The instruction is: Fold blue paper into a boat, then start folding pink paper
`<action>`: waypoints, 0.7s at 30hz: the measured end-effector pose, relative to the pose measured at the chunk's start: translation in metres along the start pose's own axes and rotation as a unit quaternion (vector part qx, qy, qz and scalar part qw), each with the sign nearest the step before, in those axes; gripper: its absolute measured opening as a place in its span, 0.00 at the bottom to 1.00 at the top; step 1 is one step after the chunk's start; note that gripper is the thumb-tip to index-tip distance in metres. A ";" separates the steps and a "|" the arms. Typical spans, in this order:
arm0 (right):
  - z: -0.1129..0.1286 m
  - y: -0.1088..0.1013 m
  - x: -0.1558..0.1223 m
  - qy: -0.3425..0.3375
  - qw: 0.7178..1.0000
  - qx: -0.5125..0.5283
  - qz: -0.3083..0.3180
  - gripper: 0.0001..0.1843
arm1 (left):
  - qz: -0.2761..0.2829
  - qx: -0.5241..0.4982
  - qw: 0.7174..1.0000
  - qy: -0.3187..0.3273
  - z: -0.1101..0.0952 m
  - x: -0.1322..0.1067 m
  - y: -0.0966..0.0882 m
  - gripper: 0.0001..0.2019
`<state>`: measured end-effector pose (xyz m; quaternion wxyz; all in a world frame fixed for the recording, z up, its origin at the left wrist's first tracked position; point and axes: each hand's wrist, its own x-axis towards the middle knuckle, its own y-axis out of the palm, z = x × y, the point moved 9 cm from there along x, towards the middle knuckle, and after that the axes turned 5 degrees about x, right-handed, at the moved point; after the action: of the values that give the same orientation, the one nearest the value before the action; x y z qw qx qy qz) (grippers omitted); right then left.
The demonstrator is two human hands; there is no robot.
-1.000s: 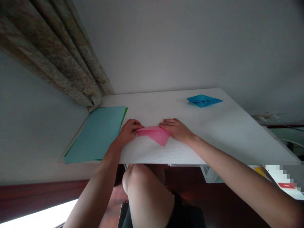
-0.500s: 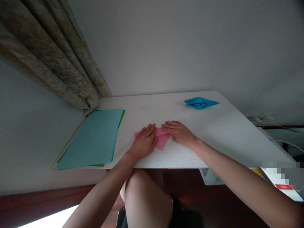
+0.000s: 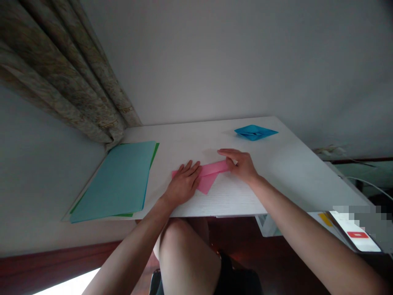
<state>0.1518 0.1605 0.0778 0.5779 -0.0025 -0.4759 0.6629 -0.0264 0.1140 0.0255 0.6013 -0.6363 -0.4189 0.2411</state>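
Observation:
A folded pink paper (image 3: 211, 176) lies near the front edge of the white table (image 3: 276, 172). My left hand (image 3: 183, 184) rests flat on its left part, fingers stretched out and pressing it down. My right hand (image 3: 241, 164) is at the paper's right end, fingers pinched on a flap that is lifted and pulled out to the right. Part of the paper is hidden under my left hand.
A stack of light blue and green paper sheets (image 3: 116, 180) lies at the table's left. A blue folded paper boat (image 3: 255, 132) sits at the back right. A curtain (image 3: 67, 73) hangs at the left wall. My knee (image 3: 184, 250) is under the table.
My left hand went from pinching the paper's left corner to lying flat on it. My right hand moved right and lifted a flap, stretching the pink paper longer.

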 end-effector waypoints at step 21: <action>0.044 0.087 -0.019 -0.042 0.957 -0.121 0.260 0.28 | -0.174 -0.137 0.974 0.038 0.050 -0.036 -0.036 0.14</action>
<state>0.0674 0.1285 0.0362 0.3606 -0.1680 -0.5594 0.7272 -0.0942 0.1100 0.0453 0.5564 -0.6388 -0.5291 0.0486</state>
